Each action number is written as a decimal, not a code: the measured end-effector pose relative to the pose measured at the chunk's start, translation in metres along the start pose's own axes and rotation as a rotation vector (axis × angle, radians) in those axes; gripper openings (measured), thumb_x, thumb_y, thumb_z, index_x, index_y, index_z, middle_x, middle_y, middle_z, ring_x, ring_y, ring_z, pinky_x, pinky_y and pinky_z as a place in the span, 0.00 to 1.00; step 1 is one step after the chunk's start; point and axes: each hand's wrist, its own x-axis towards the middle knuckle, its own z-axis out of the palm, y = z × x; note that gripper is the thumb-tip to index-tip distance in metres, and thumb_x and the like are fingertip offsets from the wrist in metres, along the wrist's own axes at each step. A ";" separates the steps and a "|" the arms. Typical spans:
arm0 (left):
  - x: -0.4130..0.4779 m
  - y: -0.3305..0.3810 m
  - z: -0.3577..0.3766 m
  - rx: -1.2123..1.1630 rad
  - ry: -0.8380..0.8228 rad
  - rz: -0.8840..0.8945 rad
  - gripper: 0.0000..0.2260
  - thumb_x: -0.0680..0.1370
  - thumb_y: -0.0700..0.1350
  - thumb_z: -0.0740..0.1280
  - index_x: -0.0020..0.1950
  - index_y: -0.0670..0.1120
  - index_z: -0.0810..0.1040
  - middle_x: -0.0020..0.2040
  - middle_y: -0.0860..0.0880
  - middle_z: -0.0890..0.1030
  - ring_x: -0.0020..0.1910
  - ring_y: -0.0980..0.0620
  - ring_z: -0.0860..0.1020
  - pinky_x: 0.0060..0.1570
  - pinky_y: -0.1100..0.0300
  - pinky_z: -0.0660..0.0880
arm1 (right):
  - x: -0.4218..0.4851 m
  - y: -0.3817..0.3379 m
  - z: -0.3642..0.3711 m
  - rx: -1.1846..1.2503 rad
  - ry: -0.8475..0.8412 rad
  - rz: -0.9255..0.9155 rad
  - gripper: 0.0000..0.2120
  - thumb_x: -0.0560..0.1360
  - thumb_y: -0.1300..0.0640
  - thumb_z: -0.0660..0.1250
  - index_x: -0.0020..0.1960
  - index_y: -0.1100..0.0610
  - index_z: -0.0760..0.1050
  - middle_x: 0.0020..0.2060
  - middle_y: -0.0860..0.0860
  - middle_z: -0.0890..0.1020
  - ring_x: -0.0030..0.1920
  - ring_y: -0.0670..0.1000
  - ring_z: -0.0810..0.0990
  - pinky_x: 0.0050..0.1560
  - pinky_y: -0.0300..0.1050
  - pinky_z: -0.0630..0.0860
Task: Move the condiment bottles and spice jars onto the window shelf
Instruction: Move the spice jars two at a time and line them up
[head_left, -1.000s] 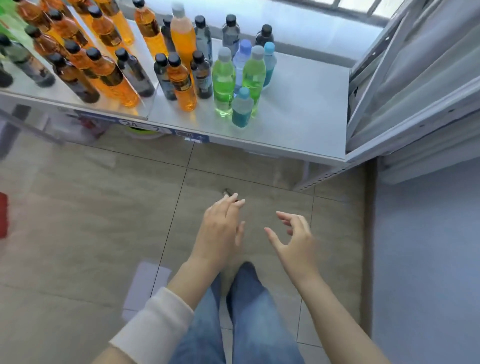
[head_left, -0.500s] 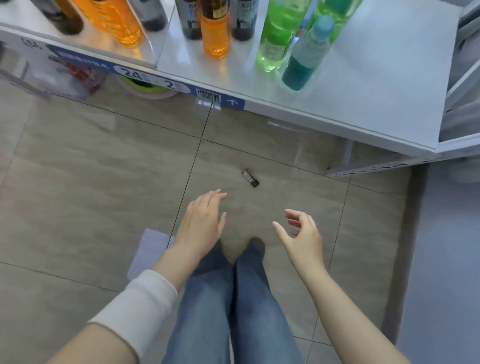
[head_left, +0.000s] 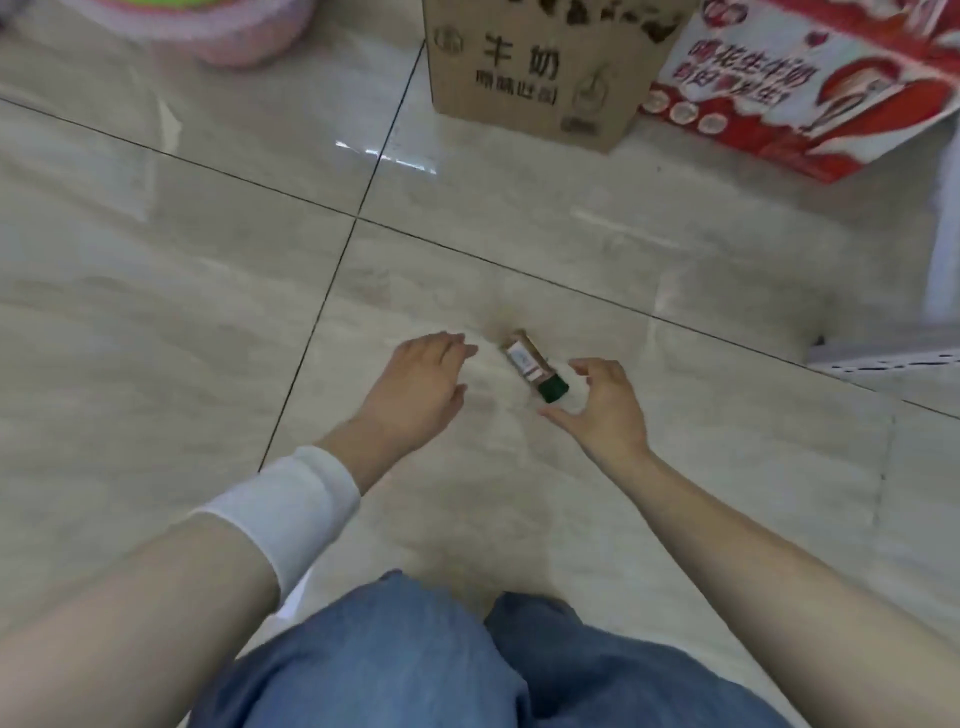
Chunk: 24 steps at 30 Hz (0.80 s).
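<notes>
Since the spice jar (head_left: 532, 366) lies on its side on the floor (head_left: 156, 312), we should close our right hand (head_left: 602, 405), spread empty beside its green cap (head_left: 553, 389), around the body; our left hand (head_left: 415, 384), flat and empty left of the jar, can block rolling.

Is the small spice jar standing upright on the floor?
No, the spice jar lies on its side on the floor, green cap nearest the right hand.

A cardboard box (head_left: 535, 67) stands on the glossy tiled floor (head_left: 156, 291). A red carton (head_left: 779, 88) lies just right of it, a pink tub (head_left: 228, 31) well left, and a spice jar (head_left: 527, 364) on its side nearer the person.
</notes>
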 end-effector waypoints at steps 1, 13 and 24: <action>0.011 -0.007 0.013 0.012 -0.011 0.011 0.19 0.75 0.41 0.65 0.65 0.38 0.71 0.66 0.38 0.73 0.65 0.39 0.71 0.63 0.48 0.66 | 0.016 0.008 0.011 -0.024 0.007 -0.006 0.33 0.65 0.51 0.77 0.65 0.59 0.69 0.61 0.57 0.71 0.63 0.56 0.70 0.58 0.45 0.68; 0.048 -0.036 0.076 0.151 0.067 0.127 0.21 0.70 0.47 0.54 0.58 0.39 0.75 0.52 0.41 0.80 0.50 0.42 0.80 0.56 0.55 0.62 | 0.066 0.044 0.063 -0.057 0.110 -0.043 0.26 0.66 0.49 0.75 0.60 0.54 0.71 0.56 0.53 0.73 0.56 0.55 0.74 0.47 0.47 0.72; 0.034 -0.008 0.007 0.099 0.117 0.053 0.20 0.73 0.48 0.54 0.59 0.41 0.74 0.56 0.45 0.80 0.54 0.45 0.79 0.57 0.49 0.71 | 0.034 0.018 -0.002 0.527 -0.043 0.246 0.16 0.69 0.59 0.72 0.57 0.59 0.79 0.46 0.52 0.81 0.41 0.51 0.78 0.47 0.43 0.76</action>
